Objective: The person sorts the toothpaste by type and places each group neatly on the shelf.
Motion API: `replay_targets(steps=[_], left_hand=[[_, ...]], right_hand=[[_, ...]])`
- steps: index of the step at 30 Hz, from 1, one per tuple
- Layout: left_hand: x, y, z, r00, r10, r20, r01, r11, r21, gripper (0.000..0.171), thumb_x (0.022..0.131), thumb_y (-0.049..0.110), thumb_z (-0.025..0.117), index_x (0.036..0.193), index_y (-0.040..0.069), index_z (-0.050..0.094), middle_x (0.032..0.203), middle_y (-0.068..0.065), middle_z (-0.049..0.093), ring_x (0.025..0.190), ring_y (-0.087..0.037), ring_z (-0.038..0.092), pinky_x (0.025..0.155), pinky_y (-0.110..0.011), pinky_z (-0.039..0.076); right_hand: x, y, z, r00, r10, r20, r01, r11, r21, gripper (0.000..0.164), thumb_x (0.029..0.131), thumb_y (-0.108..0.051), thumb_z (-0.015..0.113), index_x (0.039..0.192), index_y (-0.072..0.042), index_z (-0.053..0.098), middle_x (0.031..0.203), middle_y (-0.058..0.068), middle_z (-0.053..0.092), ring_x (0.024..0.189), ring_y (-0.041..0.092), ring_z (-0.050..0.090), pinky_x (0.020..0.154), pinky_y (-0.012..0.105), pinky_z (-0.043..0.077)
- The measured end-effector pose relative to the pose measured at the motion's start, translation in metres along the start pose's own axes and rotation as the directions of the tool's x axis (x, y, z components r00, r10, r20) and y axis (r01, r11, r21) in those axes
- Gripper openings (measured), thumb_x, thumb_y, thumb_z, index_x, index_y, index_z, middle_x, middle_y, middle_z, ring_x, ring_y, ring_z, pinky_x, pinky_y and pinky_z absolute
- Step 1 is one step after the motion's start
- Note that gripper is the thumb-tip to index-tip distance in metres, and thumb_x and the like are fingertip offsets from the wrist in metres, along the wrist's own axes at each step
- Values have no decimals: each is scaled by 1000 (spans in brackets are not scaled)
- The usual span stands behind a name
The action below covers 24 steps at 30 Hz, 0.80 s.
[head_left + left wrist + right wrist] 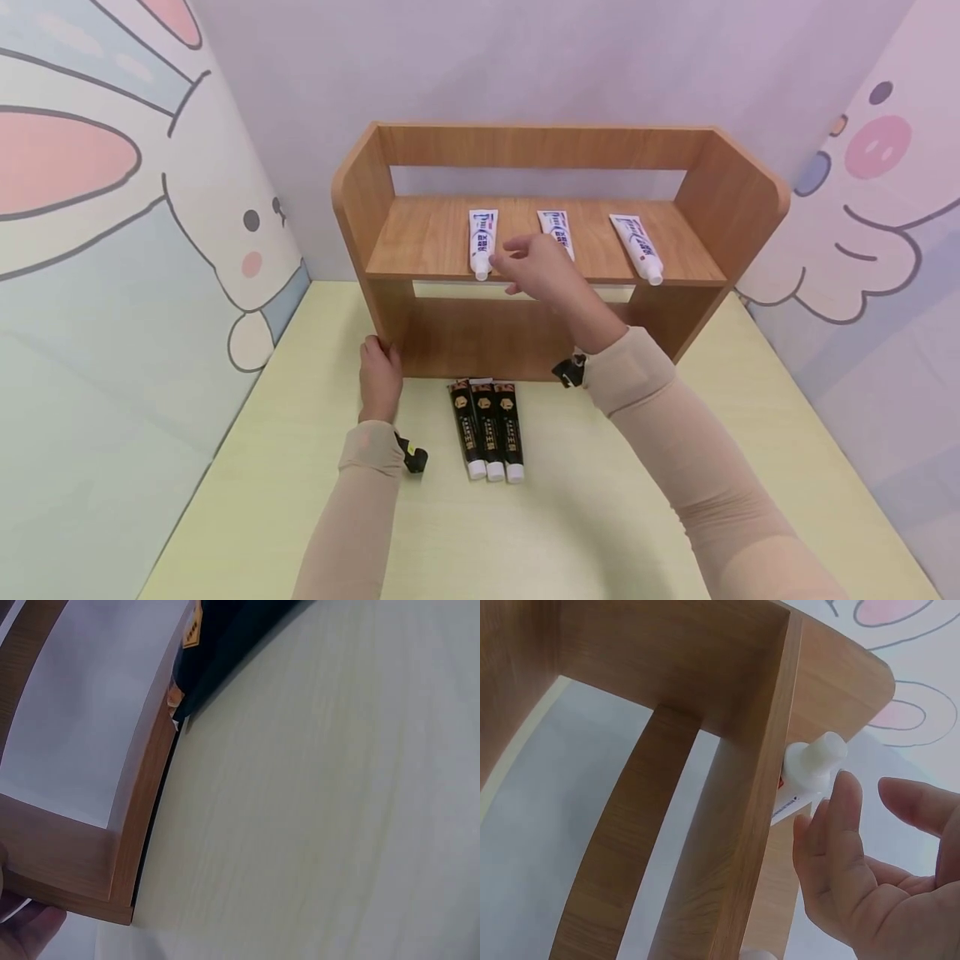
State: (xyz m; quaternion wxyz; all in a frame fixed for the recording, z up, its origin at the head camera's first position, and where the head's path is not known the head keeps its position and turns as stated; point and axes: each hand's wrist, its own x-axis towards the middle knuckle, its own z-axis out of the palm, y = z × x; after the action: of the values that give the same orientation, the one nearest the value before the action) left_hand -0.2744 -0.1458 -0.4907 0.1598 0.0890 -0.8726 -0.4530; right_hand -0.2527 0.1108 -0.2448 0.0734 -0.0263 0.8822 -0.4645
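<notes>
A two-tier wooden shelf (540, 279) stands on the table, with three white toothpaste tubes on its upper board. My right hand (542, 268) hovers at the front of that board, just right of the left white tube (482, 242). Its thumb and fingers are apart with nothing between them, close to the tube's white cap (826, 752). Behind the hand lies the middle white tube (556, 227), partly covered; the right white tube (637, 246) lies further along. My left hand (381, 379) grips the lower front edge of the shelf's left side panel (67, 896).
Three black toothpaste tubes (486, 429) with white caps lie side by side on the pale table (465, 542), before the lower shelf board (517, 337). Cartoon-printed walls (247, 150) enclose the table at left, right and back.
</notes>
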Motion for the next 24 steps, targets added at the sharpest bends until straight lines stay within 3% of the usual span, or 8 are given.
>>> replay_targets(steps=[13,24], left_hand=[[1,5,-2,999,-35,17,35,999,-2,36,103,20,51,129,-2,39,121,-21,47,112,-39,54,93,-52,47],[4,3,0,1000,-25,9,24,999,23,35,102,19,52,128,-2,40,118,-22,48,109,-40,56,89,-51,49]], right_hand=[[-14,3,2,1000,-2,8,2,1000,11,51,98,-31,61,142,-9,48,125,8,57,88,23,64,86,38,51],[-22,8,3,1000,-15,24,14,1000,22,50,97,-31,61,141,-10,49,118,8,59,89,25,65,86,38,51]])
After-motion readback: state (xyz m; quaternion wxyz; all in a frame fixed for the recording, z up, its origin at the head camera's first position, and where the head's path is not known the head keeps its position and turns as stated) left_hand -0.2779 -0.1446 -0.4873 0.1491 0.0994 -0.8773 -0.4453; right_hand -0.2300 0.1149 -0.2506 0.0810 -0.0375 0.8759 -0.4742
